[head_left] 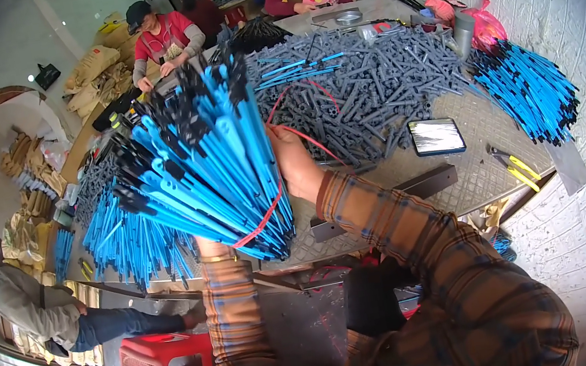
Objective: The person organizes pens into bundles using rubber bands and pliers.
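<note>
Blue rods, held in both hands, hide the finger spread and some grey tubes.

Gap between bar and pliers

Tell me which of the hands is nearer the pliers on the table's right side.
Right. The right hand is left of the pliers, beside the blue bundle; the left hand is farther left, mostly hidden behind the bundle.
</note>
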`<control>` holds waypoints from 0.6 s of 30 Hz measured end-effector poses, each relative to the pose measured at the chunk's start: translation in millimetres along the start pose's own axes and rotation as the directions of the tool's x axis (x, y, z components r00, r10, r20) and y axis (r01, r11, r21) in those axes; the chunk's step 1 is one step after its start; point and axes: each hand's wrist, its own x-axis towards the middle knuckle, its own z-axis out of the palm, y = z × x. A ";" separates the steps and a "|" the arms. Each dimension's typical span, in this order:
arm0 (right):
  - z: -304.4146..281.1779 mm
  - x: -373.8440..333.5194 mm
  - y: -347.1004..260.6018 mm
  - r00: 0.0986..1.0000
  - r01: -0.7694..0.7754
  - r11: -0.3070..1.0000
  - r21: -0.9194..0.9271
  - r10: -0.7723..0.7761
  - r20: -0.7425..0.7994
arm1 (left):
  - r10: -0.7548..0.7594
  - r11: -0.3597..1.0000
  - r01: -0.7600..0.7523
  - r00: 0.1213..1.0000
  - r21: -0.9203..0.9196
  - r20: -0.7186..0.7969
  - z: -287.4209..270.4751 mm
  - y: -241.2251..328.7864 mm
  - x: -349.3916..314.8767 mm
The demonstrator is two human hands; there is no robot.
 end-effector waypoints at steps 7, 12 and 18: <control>-9.4 -22.6 8.5 0.993 -0.100 0.990 0.103 0.105 -0.047 | 0.017 0.949 -0.102 0.961 0.297 0.277 48.3 35.5 -30.0; 49.0 -138.9 -134.8 0.868 -0.468 0.602 0.647 0.450 0.209 | -0.044 0.872 -0.171 0.905 0.458 0.423 56.1 64.1 -73.8; -62.9 -212.6 -134.4 0.871 -0.491 0.845 0.211 0.483 0.094 | -0.240 0.806 -0.200 0.751 0.557 0.616 88.0 45.8 -161.5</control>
